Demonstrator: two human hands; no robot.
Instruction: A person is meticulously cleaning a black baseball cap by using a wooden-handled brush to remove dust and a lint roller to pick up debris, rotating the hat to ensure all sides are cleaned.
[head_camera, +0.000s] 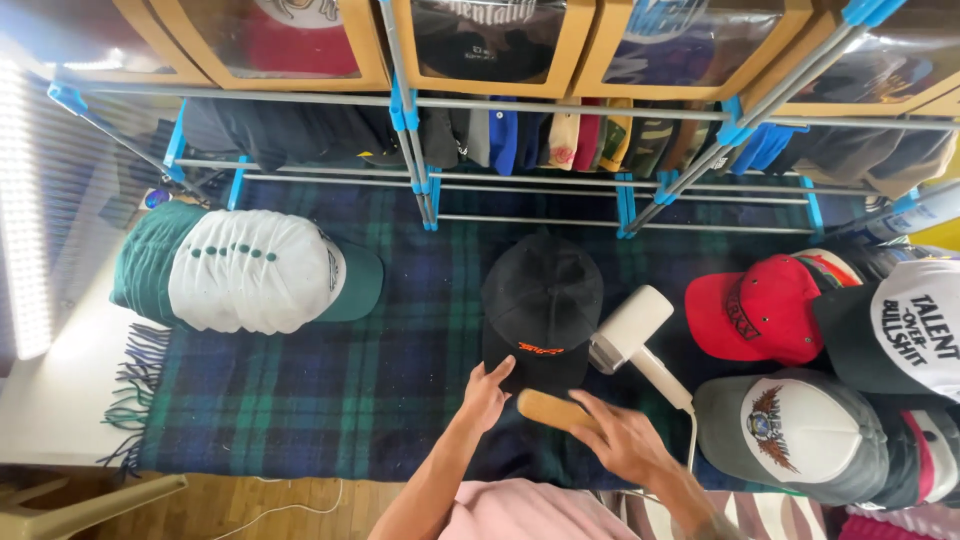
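L hand (487, 392) is pressing fingers (500, 368) on black cloth cap w/ orange logo (542, 300); R hand (625, 440) is gripping tan wooden brush (548, 409), white handheld steamer (632, 330) lying beside.

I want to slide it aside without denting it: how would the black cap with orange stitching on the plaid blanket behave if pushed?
The black cap with orange stitching probably drags on the woolly plaid blanket rather than gliding. Its domed crown looks soft, so it may dent. The left hand rests at its brim.

Bright, even daylight enters from the left, blowing out the window blind (22, 210) into white glare. Wide-angle distortion bends the rack (520, 105) at the edges. The right hand (625, 435) is motion-blurred.
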